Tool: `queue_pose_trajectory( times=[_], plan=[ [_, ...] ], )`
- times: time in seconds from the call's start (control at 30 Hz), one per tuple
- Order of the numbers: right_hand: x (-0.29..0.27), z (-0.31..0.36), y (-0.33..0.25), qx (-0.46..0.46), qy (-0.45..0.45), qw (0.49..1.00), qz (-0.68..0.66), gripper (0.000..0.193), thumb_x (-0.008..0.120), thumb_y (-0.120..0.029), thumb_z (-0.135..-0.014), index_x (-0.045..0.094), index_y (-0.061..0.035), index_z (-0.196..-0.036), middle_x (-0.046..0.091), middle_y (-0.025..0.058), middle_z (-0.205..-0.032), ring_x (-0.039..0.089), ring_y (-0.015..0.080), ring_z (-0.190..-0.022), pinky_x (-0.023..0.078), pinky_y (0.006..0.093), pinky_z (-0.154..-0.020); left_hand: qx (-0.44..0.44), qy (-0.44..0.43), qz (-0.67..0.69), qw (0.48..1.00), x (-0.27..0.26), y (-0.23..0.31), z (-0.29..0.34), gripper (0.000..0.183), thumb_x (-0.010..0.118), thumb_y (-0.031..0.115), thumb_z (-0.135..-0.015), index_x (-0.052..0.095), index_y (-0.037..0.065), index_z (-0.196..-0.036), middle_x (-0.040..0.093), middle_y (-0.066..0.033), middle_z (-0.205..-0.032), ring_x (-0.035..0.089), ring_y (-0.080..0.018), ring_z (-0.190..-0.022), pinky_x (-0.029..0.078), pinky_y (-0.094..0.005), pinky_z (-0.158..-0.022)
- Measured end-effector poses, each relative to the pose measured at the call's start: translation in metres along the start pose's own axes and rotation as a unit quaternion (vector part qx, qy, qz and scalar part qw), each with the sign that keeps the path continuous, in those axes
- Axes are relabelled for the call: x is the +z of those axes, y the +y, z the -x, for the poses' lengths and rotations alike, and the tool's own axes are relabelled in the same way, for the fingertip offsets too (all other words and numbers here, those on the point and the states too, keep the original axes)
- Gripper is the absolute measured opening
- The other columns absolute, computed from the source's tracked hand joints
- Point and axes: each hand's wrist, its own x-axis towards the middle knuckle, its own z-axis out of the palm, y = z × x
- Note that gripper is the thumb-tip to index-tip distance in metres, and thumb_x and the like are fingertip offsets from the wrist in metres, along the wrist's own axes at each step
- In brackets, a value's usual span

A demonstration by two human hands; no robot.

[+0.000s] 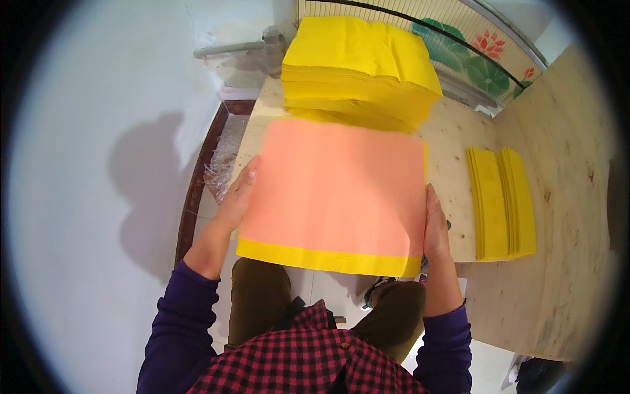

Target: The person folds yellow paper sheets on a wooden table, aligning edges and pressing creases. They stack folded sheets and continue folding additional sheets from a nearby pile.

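Pink sheet [338, 184] sits right between the person's two hands, lying flat on a layer of yellow sheets [328, 260] that pokes out as a strip on the side nearest the body. The left hand [237, 196] is along one side edge, the right hand [436, 226] along the other, fingers pretty much straight, both touching. Can't tell from where I'm standing if any fingers curl underneath, so no idea how firm the hold is. The near edge hangs out over the person's knees [259, 299], and I can't see if the rest is sitting on the wooden table [453, 134] or held just above it.

Straight out past both hands there's a big fat pile of yellow sheets [361, 62], kinda wavy on top. Off to the right of the right hand, well apart from it, two narrow yellow bundles [501, 205] lie side by side on the table. Beyond the left hand, way up near the wall, there's a see-through jar [274, 51].
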Motion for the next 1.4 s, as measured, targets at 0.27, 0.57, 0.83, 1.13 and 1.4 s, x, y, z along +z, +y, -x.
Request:
queue_pose_trajectory(
  times=[0.27, 0.57, 0.83, 1.13, 1.4],
  plan=[
    [0.000, -0.001, 0.022, -0.105, 0.068, 0.990, 0.061, 0.062, 0.049, -0.041, -0.101, 0.037, -0.0010, -0.147, 0.042, 0.0155, -0.147, 0.041, 0.0233, -0.135, 0.032, 0.0335, -0.111, 0.016, -0.020, -0.035, 0.999, 0.001, 0.008, -0.002, 0.063, 0.034, 0.043, -0.105, 0.027, 0.002, -0.152, 0.029, -0.0136, -0.157, 0.024, -0.0227, -0.146, 0.017, -0.0319, -0.118],
    [-0.006, -0.023, 0.008, -0.109, 0.176, 0.927, 0.314, 0.035, 0.069, -0.024, -0.087, 0.065, -0.0009, -0.112, 0.061, 0.0073, -0.110, 0.057, 0.0146, -0.096, 0.049, 0.0302, -0.083, 0.045, -0.018, -0.087, 0.995, 0.004, 0.000, -0.001, 0.056, 0.042, 0.026, -0.105, 0.025, 0.002, -0.152, 0.027, -0.0133, -0.158, 0.023, -0.0221, -0.147, 0.019, -0.0319, -0.118],
    [-0.009, -0.037, 0.007, -0.104, 0.178, 0.940, 0.272, 0.033, 0.075, -0.020, -0.081, 0.066, -0.0009, -0.106, 0.061, 0.0021, -0.082, 0.055, 0.0115, -0.071, 0.046, 0.0271, -0.063, 0.049, -0.022, -0.083, 0.995, 0.003, -0.004, -0.001, 0.056, 0.044, 0.023, -0.104, 0.025, 0.003, -0.153, 0.027, -0.0121, -0.158, 0.023, -0.0218, -0.147, 0.019, -0.0319, -0.118],
    [-0.014, -0.044, 0.009, -0.142, 0.188, 0.927, 0.293, 0.035, 0.077, -0.018, -0.076, 0.066, -0.0018, -0.105, 0.063, 0.0035, -0.085, 0.053, 0.0111, -0.067, 0.047, 0.0280, -0.062, 0.058, -0.023, -0.088, 0.994, 0.002, -0.007, -0.001, 0.056, 0.044, 0.022, -0.103, 0.026, 0.004, -0.153, 0.028, -0.0116, -0.158, 0.024, -0.0222, -0.147, 0.019, -0.0321, -0.118],
    [-0.012, -0.055, 0.001, -0.159, 0.179, 0.912, 0.334, 0.036, 0.075, -0.022, -0.078, 0.067, -0.0020, -0.106, 0.064, 0.0051, -0.089, 0.053, 0.0123, -0.064, 0.047, 0.0289, -0.061, 0.073, -0.023, -0.088, 0.993, 0.003, -0.011, -0.001, 0.054, 0.044, 0.021, -0.103, 0.027, 0.005, -0.152, 0.029, -0.0118, -0.158, 0.025, -0.0225, -0.146, 0.019, -0.0321, -0.118]
  ],
)
